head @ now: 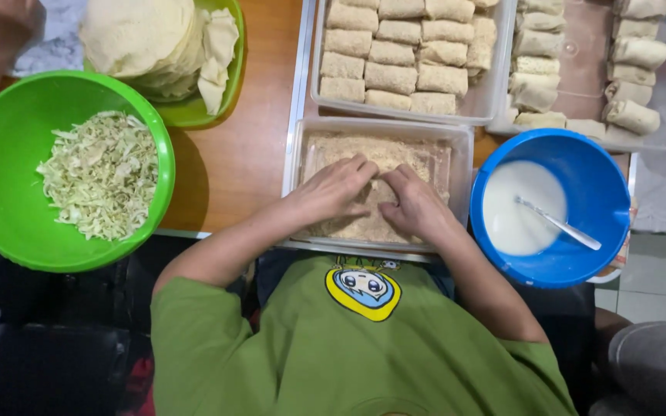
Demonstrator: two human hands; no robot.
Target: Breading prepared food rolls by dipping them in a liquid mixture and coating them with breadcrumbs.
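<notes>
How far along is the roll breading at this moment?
Done: many crumb-coated rolls fill one clear container. In hand: the left hand and right hand press together on something in the crumb tray; the piece itself is hidden. Left: pale uncoated rolls wait in the far-right container, with white batter and a spoon in the blue bowl.

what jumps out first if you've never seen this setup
Both hands, left hand and right hand, press together into the clear crumb tray at centre. A green bowl of shredded cabbage sits far left, and a blue bowl of white liquid with a spoon sits right.
</notes>
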